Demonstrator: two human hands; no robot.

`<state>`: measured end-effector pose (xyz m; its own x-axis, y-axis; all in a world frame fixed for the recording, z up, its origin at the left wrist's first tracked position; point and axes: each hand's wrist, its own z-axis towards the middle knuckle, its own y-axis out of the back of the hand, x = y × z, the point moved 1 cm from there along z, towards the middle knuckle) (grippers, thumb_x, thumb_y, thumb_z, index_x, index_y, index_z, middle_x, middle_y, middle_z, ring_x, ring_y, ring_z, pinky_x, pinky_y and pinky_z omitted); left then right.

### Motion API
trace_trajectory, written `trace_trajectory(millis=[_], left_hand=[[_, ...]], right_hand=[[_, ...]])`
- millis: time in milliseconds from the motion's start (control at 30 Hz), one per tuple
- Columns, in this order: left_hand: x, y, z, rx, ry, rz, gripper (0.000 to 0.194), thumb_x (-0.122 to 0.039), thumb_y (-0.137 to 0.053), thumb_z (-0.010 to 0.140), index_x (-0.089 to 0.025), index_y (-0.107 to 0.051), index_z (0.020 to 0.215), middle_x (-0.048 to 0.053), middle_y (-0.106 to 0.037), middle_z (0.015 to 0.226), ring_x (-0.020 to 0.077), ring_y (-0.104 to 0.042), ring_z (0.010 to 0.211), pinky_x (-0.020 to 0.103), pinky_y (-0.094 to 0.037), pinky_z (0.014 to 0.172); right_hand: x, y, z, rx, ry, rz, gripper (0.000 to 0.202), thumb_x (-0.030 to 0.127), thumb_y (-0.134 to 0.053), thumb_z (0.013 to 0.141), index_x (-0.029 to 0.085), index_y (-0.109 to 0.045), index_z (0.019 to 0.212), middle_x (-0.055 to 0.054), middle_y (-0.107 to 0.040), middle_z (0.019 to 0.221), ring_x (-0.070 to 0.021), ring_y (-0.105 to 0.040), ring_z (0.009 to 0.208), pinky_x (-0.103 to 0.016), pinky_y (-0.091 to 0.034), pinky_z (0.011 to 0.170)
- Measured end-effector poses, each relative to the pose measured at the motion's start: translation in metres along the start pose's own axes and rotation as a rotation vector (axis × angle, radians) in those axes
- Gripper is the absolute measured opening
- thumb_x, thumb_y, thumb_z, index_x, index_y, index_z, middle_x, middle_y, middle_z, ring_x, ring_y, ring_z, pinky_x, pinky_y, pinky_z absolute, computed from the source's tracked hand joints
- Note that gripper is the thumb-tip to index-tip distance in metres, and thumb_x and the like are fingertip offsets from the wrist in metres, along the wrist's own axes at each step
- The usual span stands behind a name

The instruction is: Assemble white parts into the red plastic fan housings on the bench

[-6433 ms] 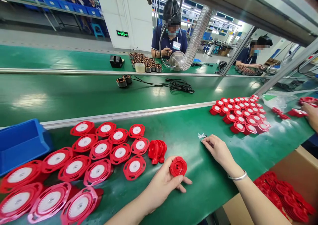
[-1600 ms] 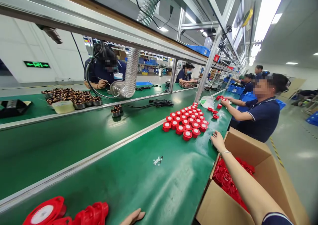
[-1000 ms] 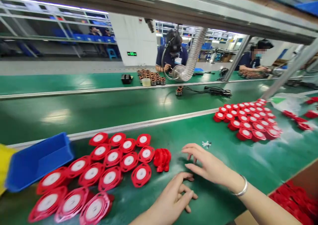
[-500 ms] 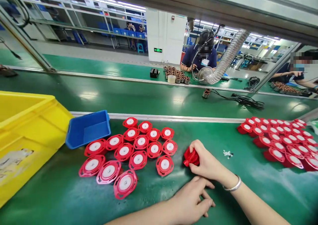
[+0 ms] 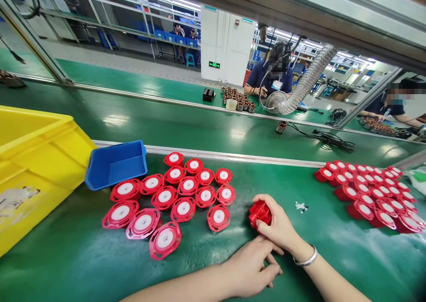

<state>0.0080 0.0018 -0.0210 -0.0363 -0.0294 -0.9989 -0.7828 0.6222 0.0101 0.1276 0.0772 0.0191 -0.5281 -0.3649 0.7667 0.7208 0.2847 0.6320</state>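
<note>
While your right hand [image 5: 281, 226] grips a bunch of red plastic parts [image 5: 259, 213] between thumb and fingers, your left hand [image 5: 248, 266] lies half open just below it, fingers loosely spread. Whether the two hands touch, you can't tell from this angle. Silver bangle [image 5: 306, 256] on your right wrist.

The bunch sits low at the green tabletop [image 5: 203, 257], between two groups of red housings with white ribbed discs. Nearer group [image 5: 183, 208]: to the left of your hands, discs up, loose slanting rows. Farther group [image 5: 366, 195]: off to the right, packed closer. Small white pieces [image 5: 301, 206], a few dark bits among them, lie just right of your right hand.

Beyond the left group, an empty blue bin [image 5: 121, 162] beside a big yellow crate [image 5: 43, 155]. Past the metal rail [image 5: 233, 156]: one copper-wound stator [image 5: 281, 126] with black cable [image 5: 336, 141]. Across from you, a co-worker [image 5: 259, 77] sits behind a flexible silver duct [image 5: 309, 80], more stators [image 5: 238, 98] clustered alongside.
</note>
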Motion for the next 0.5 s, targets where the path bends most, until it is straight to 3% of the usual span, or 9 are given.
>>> trace_trajectory(millis=[267, 367, 500], left_hand=[[0.0015, 0.0000, -0.0007, -0.004, 0.004, -0.006, 0.027, -0.016, -0.054, 0.088, -0.017, -0.058, 0.115, 0.014, -0.053, 0.126, 0.0174, -0.071, 0.086, 0.024, -0.062, 0.062], [0.0013, -0.0007, -0.0004, -0.012, 0.014, -0.015, 0.027, -0.013, -0.053, 0.087, -0.016, -0.059, 0.113, 0.014, -0.053, 0.126, 0.0184, -0.071, 0.088, 0.023, -0.061, 0.061], [-0.0032, 0.0003, -0.0011, 0.009, 0.018, 0.010, 0.028, -0.011, -0.051, 0.086, -0.015, -0.060, 0.112, 0.015, -0.056, 0.121, 0.0214, -0.071, 0.090, 0.027, -0.062, 0.063]], right_hand=[[0.0017, -0.0057, 0.0046, 0.011, -0.006, -0.059, 0.039, 0.012, -0.053, 0.062, 0.023, -0.056, 0.100, 0.001, -0.063, 0.090, -0.0175, -0.059, 0.080, -0.031, -0.048, 0.078], [0.0032, -0.0057, 0.0050, 0.009, -0.030, -0.049, 0.044, 0.011, -0.054, 0.065, 0.024, -0.055, 0.107, 0.000, -0.066, 0.094, -0.0175, -0.061, 0.082, -0.030, -0.049, 0.078], [0.0017, -0.0020, 0.0071, 0.033, -0.053, -0.034, 0.048, 0.019, -0.056, 0.078, 0.024, -0.050, 0.125, 0.000, -0.066, 0.092, -0.0168, -0.062, 0.081, -0.031, -0.050, 0.078]])
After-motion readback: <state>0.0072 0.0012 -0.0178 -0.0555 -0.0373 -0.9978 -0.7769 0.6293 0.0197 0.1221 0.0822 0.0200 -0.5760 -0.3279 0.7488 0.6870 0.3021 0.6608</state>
